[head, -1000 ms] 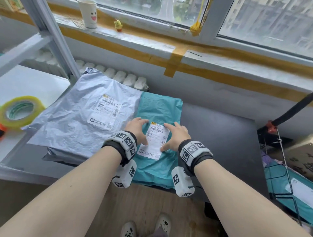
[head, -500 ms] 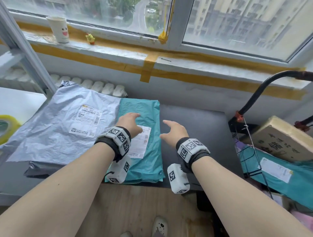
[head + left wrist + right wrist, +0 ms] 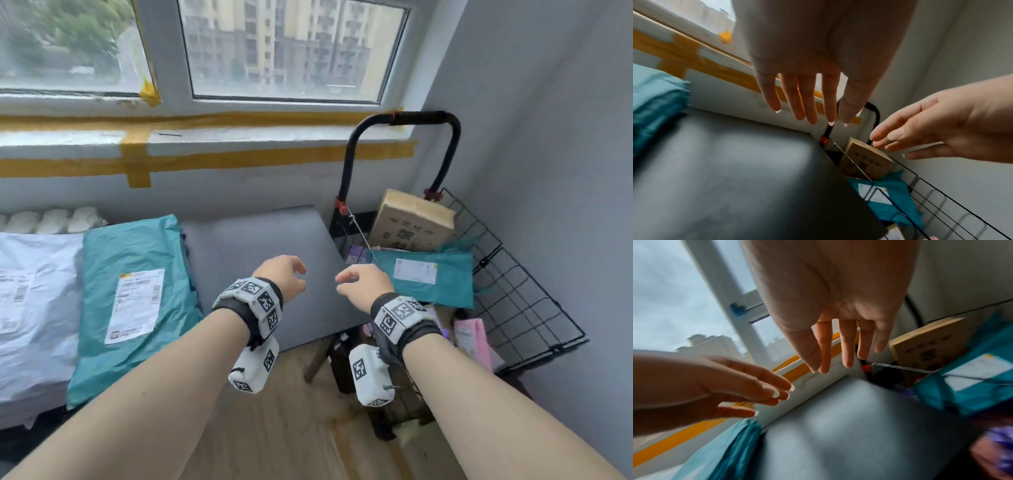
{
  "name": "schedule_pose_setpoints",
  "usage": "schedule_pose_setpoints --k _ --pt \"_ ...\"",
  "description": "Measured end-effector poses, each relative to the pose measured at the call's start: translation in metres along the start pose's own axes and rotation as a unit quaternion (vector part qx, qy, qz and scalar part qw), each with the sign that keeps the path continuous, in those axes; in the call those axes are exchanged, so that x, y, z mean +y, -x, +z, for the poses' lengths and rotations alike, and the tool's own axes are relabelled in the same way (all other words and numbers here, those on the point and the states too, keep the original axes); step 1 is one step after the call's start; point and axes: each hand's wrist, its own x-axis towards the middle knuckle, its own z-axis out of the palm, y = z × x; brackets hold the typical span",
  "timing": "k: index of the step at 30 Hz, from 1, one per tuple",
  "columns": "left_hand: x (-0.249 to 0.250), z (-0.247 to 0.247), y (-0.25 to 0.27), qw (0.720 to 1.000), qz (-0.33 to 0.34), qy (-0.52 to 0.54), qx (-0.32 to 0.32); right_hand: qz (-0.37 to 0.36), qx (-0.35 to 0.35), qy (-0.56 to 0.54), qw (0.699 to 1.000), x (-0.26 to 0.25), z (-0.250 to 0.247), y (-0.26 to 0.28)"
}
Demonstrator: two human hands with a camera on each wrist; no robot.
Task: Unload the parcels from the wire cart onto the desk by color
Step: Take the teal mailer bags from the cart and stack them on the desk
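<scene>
On the dark grey desk [image 3: 260, 253] lie a silver-grey parcel [image 3: 30, 308] at the left and a teal parcel [image 3: 137, 301] beside it. The black wire cart [image 3: 513, 301] stands right of the desk. It holds a teal parcel [image 3: 428, 277], a brown cardboard box [image 3: 411, 222] and a pink parcel [image 3: 472, 339]. My left hand [image 3: 284, 277] and right hand [image 3: 359, 284] hover above the desk's right part, near the cart, both empty with relaxed fingers [image 3: 809, 104], [image 3: 846, 345].
A window sill with yellow tape [image 3: 205, 161] runs behind the desk. The cart's black handle [image 3: 400, 120] rises against the wall corner. White radiator tops [image 3: 51, 219] show behind the parcels. Wooden floor [image 3: 291, 428] lies below my arms.
Both hands left the teal parcel on the desk and swung right toward the cart. My view turned right, so the cart now shows fully.
</scene>
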Motion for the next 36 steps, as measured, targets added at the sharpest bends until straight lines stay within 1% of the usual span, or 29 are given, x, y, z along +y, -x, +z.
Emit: schedule_pose_setpoints --k 2,5,7,10,13,16,18,21,25,30,36 --pt "0.030 0.016 -0.003 1.000 0.015 -0.011 -0.010 0.010 0.016 -0.009 1.000 0.029 -0.023 0.006" --pt "0.078 0.041 -0.006 0.999 0.034 -0.026 -0.005 0.015 0.021 -0.008 1.000 0.075 -0.057 0.012" --pt "0.113 0.063 -0.006 0.998 0.042 -0.035 0.001 0.022 0.023 -0.020 0.999 0.109 -0.081 0.015" --pt "0.169 0.101 -0.009 0.997 0.057 -0.052 -0.012 0.033 0.028 -0.048 0.998 0.160 -0.119 0.019" --pt "0.225 0.136 -0.014 0.997 0.063 -0.049 -0.010 0.032 0.044 -0.052 0.997 0.208 -0.156 0.018" --pt "0.275 0.164 -0.020 0.996 0.075 -0.042 -0.004 0.032 0.067 -0.065 0.995 0.247 -0.184 0.012" --pt "0.299 0.178 -0.024 0.995 0.084 -0.045 -0.003 0.037 0.071 -0.075 0.994 0.268 -0.194 0.005" --pt "0.314 0.192 -0.037 0.996 0.071 -0.045 -0.005 0.038 0.057 -0.076 0.995 0.289 -0.202 -0.013" --pt "0.311 0.196 -0.066 0.998 0.043 -0.041 -0.013 0.035 0.038 -0.084 0.995 0.301 -0.206 -0.047" --pt "0.302 0.194 -0.129 0.999 0.029 -0.019 -0.009 0.048 0.029 -0.073 0.996 0.310 -0.213 -0.094" --pt "0.296 0.202 -0.206 0.997 -0.019 0.076 -0.013 0.085 0.013 -0.046 0.995 0.317 -0.229 -0.156"
